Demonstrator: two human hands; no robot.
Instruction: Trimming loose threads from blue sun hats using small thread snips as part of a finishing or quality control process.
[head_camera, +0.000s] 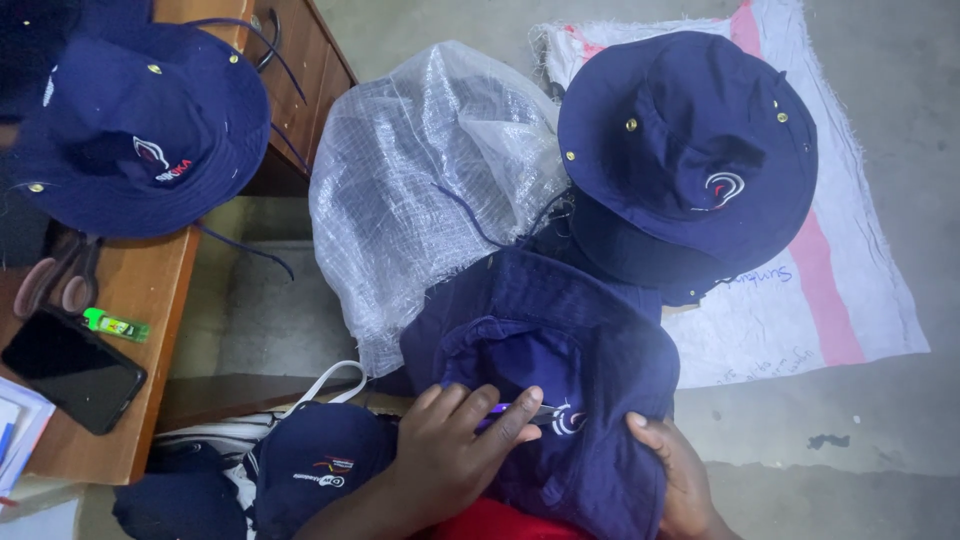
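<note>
A crumpled navy bucket hat (560, 390) lies in my lap at the bottom centre. My left hand (450, 450) presses on its front, fingers spread over the cloth beside a small white embroidered mark, with a thin purple thing under the fingertips that I cannot make out. My right hand (675, 470) grips the hat's right edge from below. Behind it a stack of navy bucket hats (690, 150) rests on a white and pink woven sack (860, 290) on the floor.
A clear plastic bag (420, 190) sits between the stack and a wooden table (150, 290). On the table lie another navy hat (130, 130), scissors (55, 275), a green lighter (115, 324) and a black phone (70, 370). A navy cap (320, 460) lies at bottom left.
</note>
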